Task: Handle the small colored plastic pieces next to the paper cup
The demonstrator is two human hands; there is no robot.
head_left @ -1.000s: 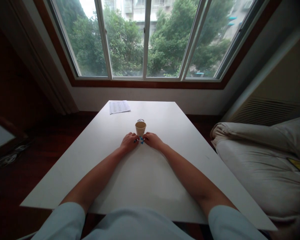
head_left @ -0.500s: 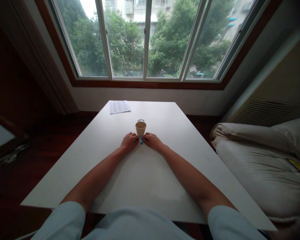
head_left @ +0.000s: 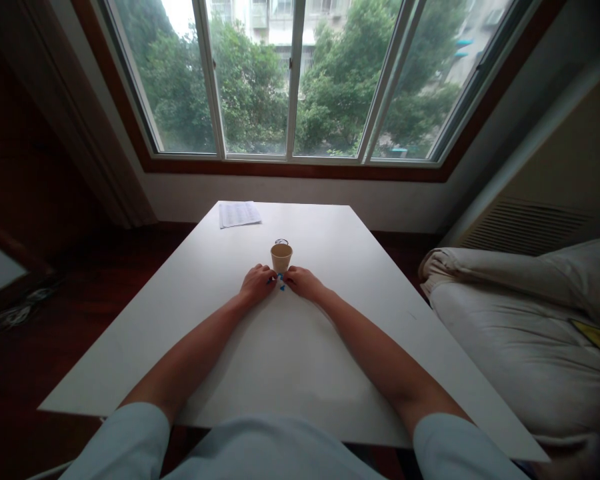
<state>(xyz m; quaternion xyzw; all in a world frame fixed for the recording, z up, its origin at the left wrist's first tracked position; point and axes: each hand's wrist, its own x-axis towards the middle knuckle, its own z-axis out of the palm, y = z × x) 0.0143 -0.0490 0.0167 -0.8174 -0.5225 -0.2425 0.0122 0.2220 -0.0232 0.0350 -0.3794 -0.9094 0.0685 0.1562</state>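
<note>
On the white table, a brown paper cup (head_left: 281, 258) stands upright just beyond my two hands. My left hand (head_left: 258, 283) is at the cup's near left side, fingers pinched together, with a bit of blue showing at the fingertips. From the near right side, my right hand (head_left: 301, 281) is closed in a pinch, its fingertips at a small blue piece (head_left: 281, 275) in front of the cup. Another small blue piece (head_left: 282, 288) lies on the table slightly nearer to me. The pieces are too small to tell their kind. The inside bottom of the cup is hidden.
Sheets of printed paper (head_left: 240, 214) lie at the far left of the white table (head_left: 290, 360). A thin dark ring-shaped thing (head_left: 281, 241) is right behind the cup. To the right stands a pale sofa (head_left: 480, 313); beyond the table is a window (head_left: 290, 80).
My hands have shifted very slightly at the cup, still pinched. The blue bits between them sit a little differently. The cup and papers have not moved.
</note>
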